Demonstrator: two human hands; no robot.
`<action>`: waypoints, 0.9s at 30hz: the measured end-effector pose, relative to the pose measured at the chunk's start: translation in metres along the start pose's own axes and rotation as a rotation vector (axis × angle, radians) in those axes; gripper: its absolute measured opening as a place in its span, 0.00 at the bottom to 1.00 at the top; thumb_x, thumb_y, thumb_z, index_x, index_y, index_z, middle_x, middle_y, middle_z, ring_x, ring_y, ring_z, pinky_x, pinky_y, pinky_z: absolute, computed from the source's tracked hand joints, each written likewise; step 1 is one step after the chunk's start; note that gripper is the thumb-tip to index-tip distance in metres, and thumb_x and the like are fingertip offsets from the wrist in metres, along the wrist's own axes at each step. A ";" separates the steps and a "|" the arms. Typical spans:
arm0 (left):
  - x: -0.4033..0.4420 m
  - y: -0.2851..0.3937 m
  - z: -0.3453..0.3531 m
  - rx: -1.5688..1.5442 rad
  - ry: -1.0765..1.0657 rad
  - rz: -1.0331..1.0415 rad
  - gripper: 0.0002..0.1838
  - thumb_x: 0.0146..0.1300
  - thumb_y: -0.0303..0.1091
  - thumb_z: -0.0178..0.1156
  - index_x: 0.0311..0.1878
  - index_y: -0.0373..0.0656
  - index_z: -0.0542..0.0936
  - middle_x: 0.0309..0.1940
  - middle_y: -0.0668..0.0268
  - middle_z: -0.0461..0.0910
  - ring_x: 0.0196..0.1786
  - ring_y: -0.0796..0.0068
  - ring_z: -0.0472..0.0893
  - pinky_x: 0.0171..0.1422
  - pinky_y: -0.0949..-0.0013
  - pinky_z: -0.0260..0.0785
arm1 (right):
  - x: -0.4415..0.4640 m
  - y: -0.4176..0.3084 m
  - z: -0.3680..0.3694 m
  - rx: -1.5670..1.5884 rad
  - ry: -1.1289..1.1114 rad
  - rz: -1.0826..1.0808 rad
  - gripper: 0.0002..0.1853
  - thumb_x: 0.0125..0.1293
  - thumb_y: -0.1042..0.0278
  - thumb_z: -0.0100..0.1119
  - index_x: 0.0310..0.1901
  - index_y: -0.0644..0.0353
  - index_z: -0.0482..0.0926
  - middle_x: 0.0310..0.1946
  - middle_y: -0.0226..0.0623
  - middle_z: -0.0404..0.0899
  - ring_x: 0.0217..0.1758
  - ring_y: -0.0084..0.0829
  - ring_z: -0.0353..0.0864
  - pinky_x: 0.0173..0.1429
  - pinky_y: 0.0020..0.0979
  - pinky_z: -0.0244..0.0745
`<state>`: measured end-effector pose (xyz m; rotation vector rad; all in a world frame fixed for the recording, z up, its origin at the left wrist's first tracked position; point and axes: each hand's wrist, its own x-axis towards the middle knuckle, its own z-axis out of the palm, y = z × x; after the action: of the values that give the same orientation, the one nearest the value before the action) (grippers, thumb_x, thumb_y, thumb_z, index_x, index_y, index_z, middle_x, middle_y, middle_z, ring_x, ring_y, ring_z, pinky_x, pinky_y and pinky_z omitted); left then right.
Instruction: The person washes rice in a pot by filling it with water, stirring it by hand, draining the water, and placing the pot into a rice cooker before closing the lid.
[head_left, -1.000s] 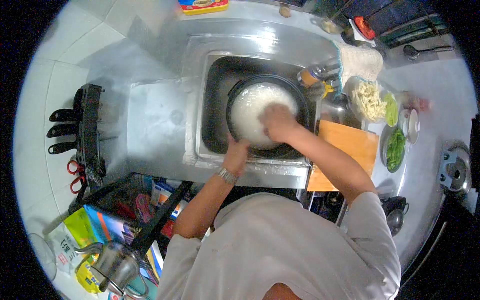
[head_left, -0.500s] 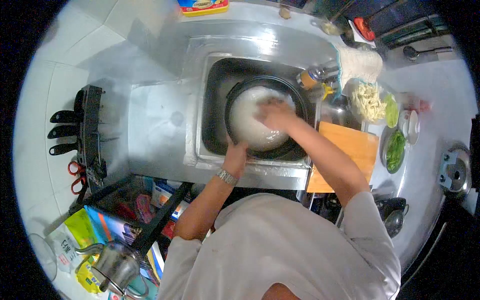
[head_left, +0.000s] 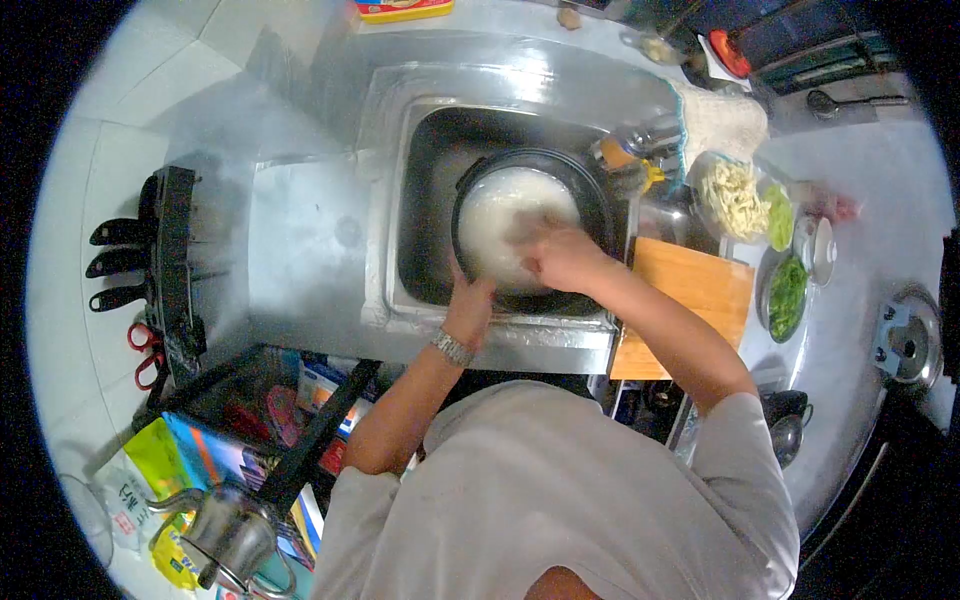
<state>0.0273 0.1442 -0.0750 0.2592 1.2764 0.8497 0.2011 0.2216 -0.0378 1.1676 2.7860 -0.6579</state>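
A dark round pot [head_left: 592,190] sits in the metal sink [head_left: 425,150], holding cloudy white liquid [head_left: 500,205]. My left hand [head_left: 470,303] grips the pot's near left rim, with a metal watch on the wrist. My right hand [head_left: 560,255] reaches into the pot from the right. Its fingertips are blurred by motion and partly hidden in the liquid, so what they hold, if anything, does not show.
A wooden cutting board [head_left: 690,300] lies right of the sink, near bowls of pale strips [head_left: 737,200] and green vegetables [head_left: 788,298]. A bottle [head_left: 615,152] stands at the sink's right corner. Knives [head_left: 120,263] hang at left; a kettle [head_left: 230,530] is lower left.
My right hand has moved about within the white liquid, lately slightly down and toward the right. My left hand stays at the rim. The view has shifted slightly.
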 end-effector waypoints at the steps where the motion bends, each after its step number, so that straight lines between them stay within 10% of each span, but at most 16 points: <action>1: 0.004 -0.003 -0.002 0.025 0.001 0.007 0.47 0.58 0.26 0.52 0.74 0.51 0.33 0.62 0.57 0.65 0.59 0.64 0.69 0.65 0.62 0.61 | -0.001 0.000 -0.012 -0.058 -0.162 0.158 0.18 0.57 0.62 0.56 0.50 0.56 0.79 0.52 0.48 0.76 0.56 0.49 0.74 0.59 0.45 0.69; 5: -0.016 0.025 0.009 0.076 -0.004 -0.171 0.47 0.59 0.26 0.51 0.74 0.50 0.33 0.63 0.55 0.64 0.60 0.63 0.68 0.66 0.61 0.60 | -0.017 0.002 -0.009 -0.060 -0.394 0.246 0.12 0.55 0.66 0.54 0.39 0.59 0.82 0.39 0.49 0.81 0.42 0.50 0.80 0.47 0.46 0.75; 8: 0.000 0.000 0.002 0.095 0.100 0.027 0.32 0.60 0.34 0.53 0.67 0.43 0.56 0.48 0.65 0.76 0.46 0.71 0.75 0.45 0.63 0.71 | -0.001 0.003 0.022 0.084 -0.474 0.052 0.13 0.55 0.67 0.52 0.39 0.62 0.82 0.39 0.53 0.80 0.43 0.50 0.80 0.48 0.47 0.74; 11: 0.018 -0.017 -0.010 0.101 -0.008 0.080 0.27 0.58 0.34 0.54 0.62 0.43 0.63 0.46 0.67 0.76 0.45 0.72 0.75 0.45 0.62 0.71 | 0.020 -0.008 0.019 0.213 -0.543 0.061 0.15 0.56 0.67 0.52 0.44 0.59 0.80 0.43 0.53 0.79 0.45 0.49 0.79 0.52 0.46 0.73; 14: 0.004 -0.005 -0.005 -0.015 -0.045 0.061 0.27 0.57 0.33 0.55 0.62 0.44 0.64 0.46 0.68 0.76 0.44 0.72 0.75 0.47 0.62 0.71 | 0.024 0.002 0.025 0.235 0.090 0.000 0.19 0.55 0.68 0.53 0.50 0.51 0.80 0.46 0.48 0.79 0.48 0.49 0.79 0.55 0.46 0.73; 17: -0.008 0.017 0.003 -0.044 -0.032 0.127 0.28 0.56 0.32 0.55 0.61 0.43 0.64 0.47 0.68 0.75 0.45 0.70 0.75 0.50 0.63 0.70 | 0.010 0.011 0.005 0.160 0.110 0.020 0.20 0.55 0.68 0.53 0.52 0.49 0.79 0.43 0.45 0.81 0.47 0.49 0.80 0.55 0.45 0.74; 23: 0.005 0.005 -0.003 0.031 0.068 -0.040 0.29 0.54 0.32 0.56 0.61 0.43 0.65 0.51 0.67 0.75 0.48 0.69 0.75 0.52 0.65 0.68 | 0.001 0.002 -0.023 -0.155 -0.330 0.285 0.12 0.49 0.72 0.55 0.34 0.66 0.82 0.32 0.51 0.82 0.40 0.50 0.81 0.47 0.46 0.74; 27: 0.023 -0.018 -0.014 0.035 -0.025 0.129 0.28 0.56 0.34 0.57 0.61 0.43 0.65 0.50 0.67 0.75 0.45 0.69 0.75 0.45 0.67 0.68 | 0.014 0.006 0.019 -0.077 -0.444 -0.033 0.14 0.50 0.70 0.54 0.38 0.64 0.82 0.36 0.55 0.80 0.41 0.52 0.80 0.50 0.48 0.72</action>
<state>0.0234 0.1439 -0.1076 0.3823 1.2621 0.9321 0.1929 0.2271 -0.0597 0.8391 2.4349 -0.7039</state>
